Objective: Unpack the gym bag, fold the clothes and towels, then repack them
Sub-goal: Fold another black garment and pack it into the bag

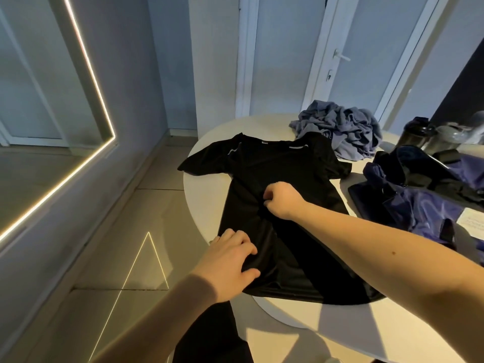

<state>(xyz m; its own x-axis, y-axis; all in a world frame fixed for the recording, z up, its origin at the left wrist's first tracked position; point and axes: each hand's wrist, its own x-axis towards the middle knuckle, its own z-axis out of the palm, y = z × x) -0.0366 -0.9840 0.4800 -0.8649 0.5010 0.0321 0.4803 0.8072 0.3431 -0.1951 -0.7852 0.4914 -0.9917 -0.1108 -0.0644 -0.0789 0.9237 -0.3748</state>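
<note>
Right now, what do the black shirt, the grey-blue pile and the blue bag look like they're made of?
The black shirt: thin synthetic sports knit, probably polyester; faint sheen near the hem, limp drape.
The grey-blue pile: thicker matte cloth, perhaps cotton or terry; soft deep crumples, no shine.
The blue bag: slick woven synthetic, nylon-like; bright highlights on its creases.

That plain black short-sleeved sports T-shirt (pixel 275 176) is solid black, apart from two tiny pale stripes up by the shoulders. The crumpled grey-blue cloth heap (pixel 340 127) has no print at all. The shiny navy-purple nylon gym bag (pixel 419 208) has a black strap (pixel 448 231) and a white label (pixel 472 222). The round off-white worktop (pixel 199 197) is plain, and the beige tiled floor (pixel 157 205) shows a thin glowing triangle outline.
</note>
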